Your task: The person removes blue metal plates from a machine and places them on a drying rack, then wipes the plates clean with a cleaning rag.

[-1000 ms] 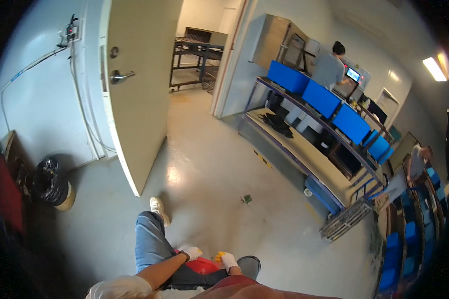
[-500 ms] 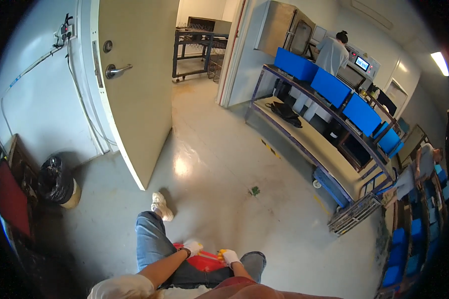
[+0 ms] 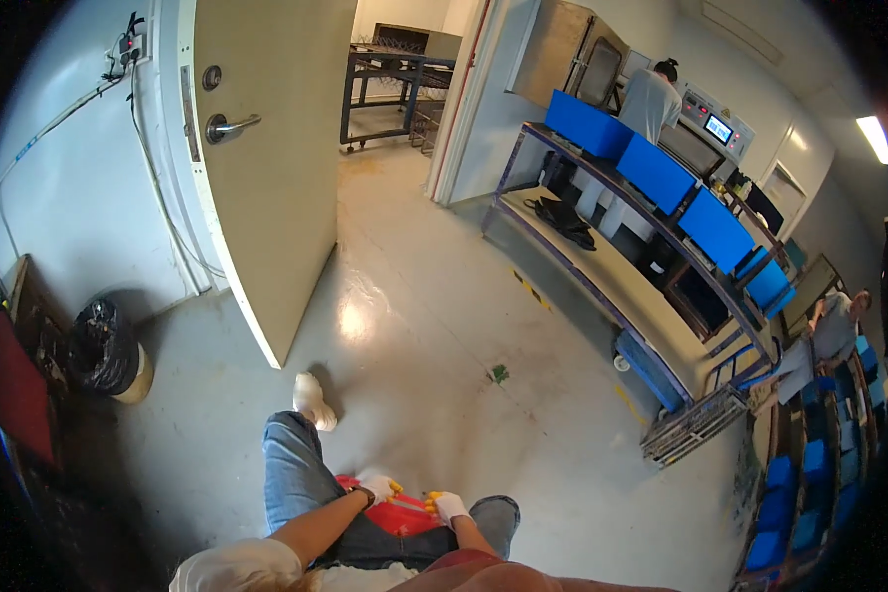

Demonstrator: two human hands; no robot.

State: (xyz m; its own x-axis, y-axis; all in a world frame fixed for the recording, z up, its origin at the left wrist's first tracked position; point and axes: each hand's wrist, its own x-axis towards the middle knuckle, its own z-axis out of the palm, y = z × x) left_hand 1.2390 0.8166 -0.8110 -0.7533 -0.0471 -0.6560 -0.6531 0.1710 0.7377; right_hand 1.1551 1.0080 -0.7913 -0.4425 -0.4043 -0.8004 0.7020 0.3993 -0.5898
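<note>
Both my hands wear white gloves with yellow fingertips and are low in the head view, over my lap. Between them is a bright red object (image 3: 400,520), apparently a plastic basin or tray; its exact kind is hard to make out. At its left side, my left hand (image 3: 378,489) has its fingers curled at the rim. My right hand (image 3: 448,507) is closed at the opposite side. A thin pale strip (image 3: 407,505) runs across the red surface from one hand toward the other. My forearms and jeans hide the near part of the red object.
A cream door (image 3: 266,148) stands ajar ahead, with a black-lined bin (image 3: 109,355) to its left. A long wheeled bench (image 3: 622,286) with blue panels (image 3: 656,175) is at right. Two people (image 3: 651,107) are beyond. A metal rack (image 3: 696,426) lies near the bench end.
The whole view has shifted slightly; my foot appears a little further left and higher. Both hands stay at the red object. The person at far right has shifted posture.
</note>
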